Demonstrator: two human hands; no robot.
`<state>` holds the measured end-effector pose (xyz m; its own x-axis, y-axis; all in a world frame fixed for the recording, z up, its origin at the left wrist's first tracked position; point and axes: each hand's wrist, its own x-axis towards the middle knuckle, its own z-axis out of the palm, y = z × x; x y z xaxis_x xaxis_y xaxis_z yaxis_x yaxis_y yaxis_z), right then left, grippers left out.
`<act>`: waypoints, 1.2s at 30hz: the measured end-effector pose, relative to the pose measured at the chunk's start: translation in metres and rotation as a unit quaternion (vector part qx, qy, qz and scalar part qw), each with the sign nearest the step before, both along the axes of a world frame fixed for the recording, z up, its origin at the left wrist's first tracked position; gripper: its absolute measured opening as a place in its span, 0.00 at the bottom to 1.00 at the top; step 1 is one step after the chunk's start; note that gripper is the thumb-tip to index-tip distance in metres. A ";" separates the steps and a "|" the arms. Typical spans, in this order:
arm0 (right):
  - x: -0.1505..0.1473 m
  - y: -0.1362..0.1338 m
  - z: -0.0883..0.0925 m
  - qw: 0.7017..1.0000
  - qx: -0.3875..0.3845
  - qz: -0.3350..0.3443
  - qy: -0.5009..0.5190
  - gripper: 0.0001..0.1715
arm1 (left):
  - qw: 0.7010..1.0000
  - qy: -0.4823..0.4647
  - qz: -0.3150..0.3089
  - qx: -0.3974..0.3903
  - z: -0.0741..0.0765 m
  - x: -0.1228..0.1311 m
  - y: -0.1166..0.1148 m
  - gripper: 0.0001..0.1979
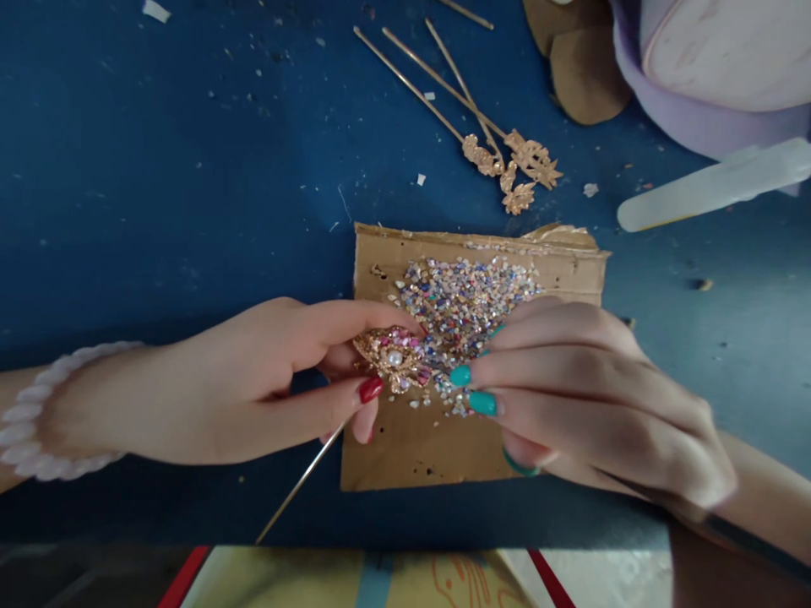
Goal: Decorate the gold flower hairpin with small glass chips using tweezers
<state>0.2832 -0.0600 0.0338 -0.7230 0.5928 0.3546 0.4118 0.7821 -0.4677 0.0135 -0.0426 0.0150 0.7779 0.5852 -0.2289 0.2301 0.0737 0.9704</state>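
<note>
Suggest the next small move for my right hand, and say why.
Perhaps ease your right hand slightly toward the ornament. Your left hand grips it, and your right hand is close beside it, at the loose stones on the cardboard. Whether that hand pinches anything is hard to tell.

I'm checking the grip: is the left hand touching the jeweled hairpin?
Touching. The head view shows the left hand holding the jeweled hairpin, fingers against its edge.

- lilac object (697, 133) at your upper right;
- long whitish piece (710, 187) below it;
- brown rounded pieces (586, 76) beside it;
- white scrap (155, 11) on your blue tabletop (158, 211)
</note>
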 end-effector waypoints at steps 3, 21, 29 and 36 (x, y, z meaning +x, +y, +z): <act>0.001 0.000 -0.001 1.000 0.001 0.003 0.001 0.07 | 1.000 0.009 -0.001 -0.001 0.002 0.001 0.000 0.23; -0.002 0.007 -0.001 0.999 -0.005 0.013 0.050 0.05 | 1.000 0.011 0.000 0.018 0.001 0.000 0.000 0.25; 0.000 0.005 -0.002 1.000 -0.007 0.005 0.016 0.06 | 1.000 0.017 0.000 0.022 0.001 -0.001 -0.001 0.27; 0.001 0.004 -0.003 1.000 -0.008 0.004 0.029 0.06 | 1.000 0.016 -0.001 0.019 0.004 0.001 0.000 0.23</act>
